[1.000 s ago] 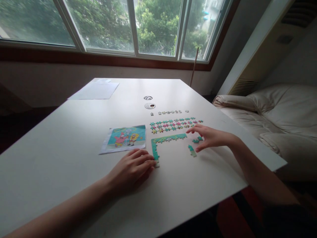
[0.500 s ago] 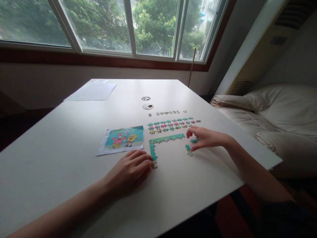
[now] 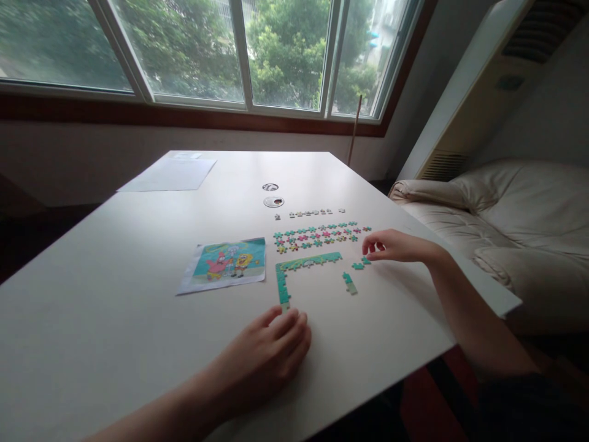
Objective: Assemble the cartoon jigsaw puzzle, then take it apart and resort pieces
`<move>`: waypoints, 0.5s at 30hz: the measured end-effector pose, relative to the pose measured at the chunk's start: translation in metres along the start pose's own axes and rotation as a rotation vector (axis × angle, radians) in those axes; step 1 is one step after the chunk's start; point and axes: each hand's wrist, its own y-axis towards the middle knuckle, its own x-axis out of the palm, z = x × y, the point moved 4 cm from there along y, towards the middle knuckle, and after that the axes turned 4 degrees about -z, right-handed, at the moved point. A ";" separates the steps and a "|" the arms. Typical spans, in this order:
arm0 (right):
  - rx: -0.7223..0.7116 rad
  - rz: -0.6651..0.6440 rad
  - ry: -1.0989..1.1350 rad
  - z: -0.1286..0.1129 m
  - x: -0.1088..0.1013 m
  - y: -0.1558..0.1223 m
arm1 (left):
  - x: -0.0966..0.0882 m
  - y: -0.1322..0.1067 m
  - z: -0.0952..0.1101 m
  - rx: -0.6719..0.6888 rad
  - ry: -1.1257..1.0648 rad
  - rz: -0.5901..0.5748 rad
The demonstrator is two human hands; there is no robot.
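My left hand (image 3: 273,344) rests on the white table, fingers loosely bent and a little apart, just below the lower end of an L-shaped strip of joined puzzle pieces (image 3: 282,282). I see nothing held in it; its fingertips are partly hidden. To the right, my right hand (image 3: 391,245) has its thumb and fingers drawn together at a small green puzzle piece (image 3: 367,261), which lies on the table. Another green piece (image 3: 358,266) is right beside it. Nearer to me, a short joined strip (image 3: 349,283) of green and pale pieces lies apart from the L.
Rows of loose colourful puzzle pieces (image 3: 317,236) lie beyond the L, with a row of grey-backed pieces (image 3: 310,213) further off. A cartoon picture sheet (image 3: 230,259) lies left. Two round items (image 3: 273,202) and white paper (image 3: 172,175) are farther back. A sofa (image 3: 506,221) stands right.
My left hand has slid right and toward me, off the L's lower end. My right hand has moved right, away from the short strip, and its fingers have drawn closer together.
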 end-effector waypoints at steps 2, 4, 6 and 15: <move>0.013 0.004 -0.001 0.000 0.000 0.000 | 0.002 0.011 0.009 0.031 -0.008 -0.042; 0.035 0.015 0.000 0.004 -0.001 0.000 | 0.005 0.025 0.016 0.028 -0.027 -0.074; 0.049 0.027 0.002 0.010 -0.002 0.001 | 0.010 0.041 0.021 0.013 -0.075 -0.103; 0.045 0.033 0.025 0.027 -0.001 0.004 | 0.030 0.086 0.035 -0.221 -0.329 -0.127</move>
